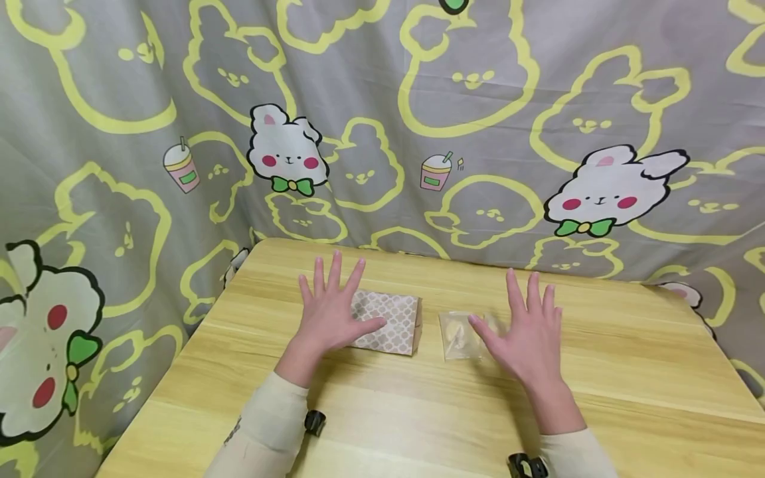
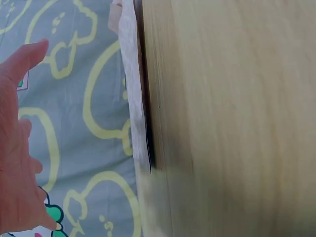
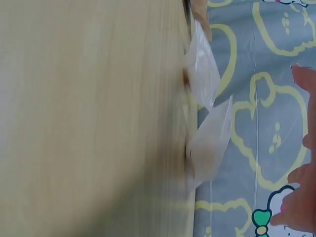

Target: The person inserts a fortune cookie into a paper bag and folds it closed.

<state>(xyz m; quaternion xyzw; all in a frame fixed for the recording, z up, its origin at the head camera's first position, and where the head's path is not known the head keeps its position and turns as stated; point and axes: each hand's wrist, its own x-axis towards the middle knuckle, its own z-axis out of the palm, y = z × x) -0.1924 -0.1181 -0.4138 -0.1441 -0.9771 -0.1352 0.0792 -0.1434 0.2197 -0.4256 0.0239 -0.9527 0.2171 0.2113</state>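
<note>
Both hands hover over the table with fingers spread, holding nothing. My left hand (image 1: 329,315) overlaps the left end of a paper bag (image 1: 394,325) with a white and tan lattice pattern, lying flat. In the left wrist view the bag (image 2: 133,74) shows edge-on, apart from the left hand (image 2: 19,143). My right hand (image 1: 528,338) is beside a small clear packet (image 1: 459,337) with something pale inside, its thumb overlapping the packet's right side. The right wrist view shows this packet (image 3: 202,69) and a second one (image 3: 212,143), which the right hand partly covers in the head view.
The light wooden table (image 1: 382,411) ends at a grey curtain (image 1: 370,79) with yellow outlines and rabbit faces, hanging along the back and left. Black straps with small devices (image 1: 315,422) sit at both wrists, below the pale sleeves (image 1: 263,425).
</note>
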